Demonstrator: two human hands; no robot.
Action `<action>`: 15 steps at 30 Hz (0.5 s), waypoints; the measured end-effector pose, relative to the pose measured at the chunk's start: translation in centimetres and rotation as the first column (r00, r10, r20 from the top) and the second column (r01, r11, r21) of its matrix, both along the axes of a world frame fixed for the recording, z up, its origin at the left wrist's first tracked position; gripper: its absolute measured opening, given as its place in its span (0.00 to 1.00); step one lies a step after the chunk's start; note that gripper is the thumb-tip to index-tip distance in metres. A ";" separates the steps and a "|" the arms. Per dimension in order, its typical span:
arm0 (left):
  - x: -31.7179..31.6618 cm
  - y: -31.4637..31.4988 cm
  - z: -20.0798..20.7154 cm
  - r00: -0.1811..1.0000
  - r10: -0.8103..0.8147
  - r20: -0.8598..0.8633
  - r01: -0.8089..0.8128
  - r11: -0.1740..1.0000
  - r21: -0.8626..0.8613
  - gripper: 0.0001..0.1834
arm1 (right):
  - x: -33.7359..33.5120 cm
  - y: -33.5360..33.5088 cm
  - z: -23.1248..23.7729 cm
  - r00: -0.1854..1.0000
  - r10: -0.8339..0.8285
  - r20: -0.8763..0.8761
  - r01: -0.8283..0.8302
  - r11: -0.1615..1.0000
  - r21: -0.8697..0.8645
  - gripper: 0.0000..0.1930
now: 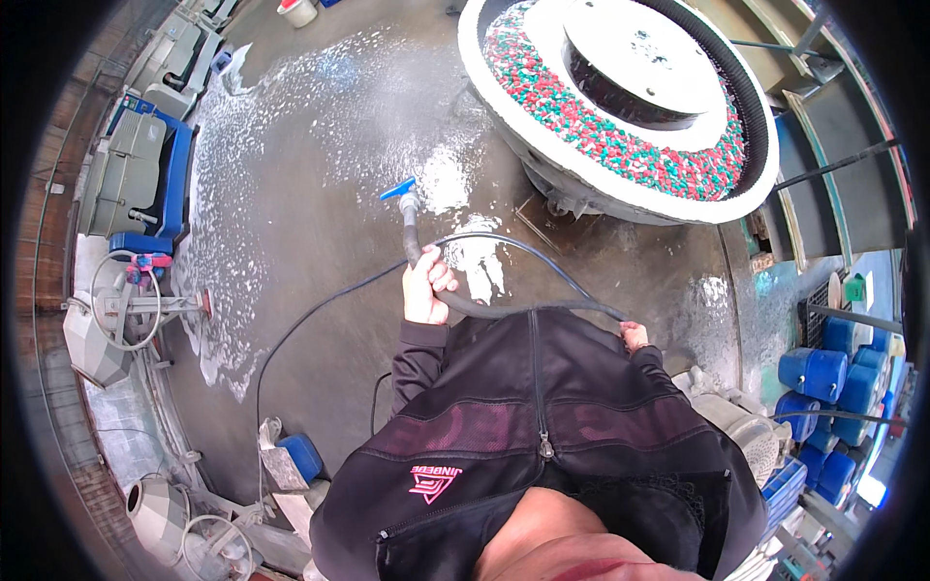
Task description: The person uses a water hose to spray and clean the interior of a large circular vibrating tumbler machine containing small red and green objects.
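At the frame's centre, the left hand [426,283] is clenched around a grey hose [415,237] with a blue valve [398,188]. The right hand [635,335], right of centre, touches the hose; its fingers are hidden, so I cannot tell their grip.

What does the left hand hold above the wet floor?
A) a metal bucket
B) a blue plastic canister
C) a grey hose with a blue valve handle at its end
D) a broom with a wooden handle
C: the left hand grips the grey hose just below the blue valve handle, over the wet floor.
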State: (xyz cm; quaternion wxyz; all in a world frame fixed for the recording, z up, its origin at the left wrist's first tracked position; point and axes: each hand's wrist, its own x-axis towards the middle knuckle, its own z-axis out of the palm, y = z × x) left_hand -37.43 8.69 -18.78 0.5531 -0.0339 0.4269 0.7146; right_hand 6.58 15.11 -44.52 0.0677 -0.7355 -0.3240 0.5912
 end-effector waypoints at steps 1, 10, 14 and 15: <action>0.0 0.1 0.2 1.000 0.009 -0.005 -0.010 1.000 -0.013 0.05 | -0.3 -0.2 0.0 0.999 0.012 0.045 -0.012 1.000 0.004 0.11; 0.1 0.1 -1.3 0.994 -0.040 0.104 0.037 0.999 0.029 0.03 | -2.0 -0.6 1.3 0.998 -0.053 0.046 0.050 0.996 0.072 0.08; 1.3 1.0 -1.4 0.992 -0.086 0.090 0.084 0.996 0.020 0.02 | -0.4 -1.3 1.2 0.995 -0.094 -0.030 0.096 0.989 0.115 0.09; 1.7 1.1 -1.2 0.990 -0.104 0.095 0.102 0.994 0.030 0.02 | -0.1 -1.4 1.4 0.991 -0.123 -0.060 0.129 0.985 0.114 0.09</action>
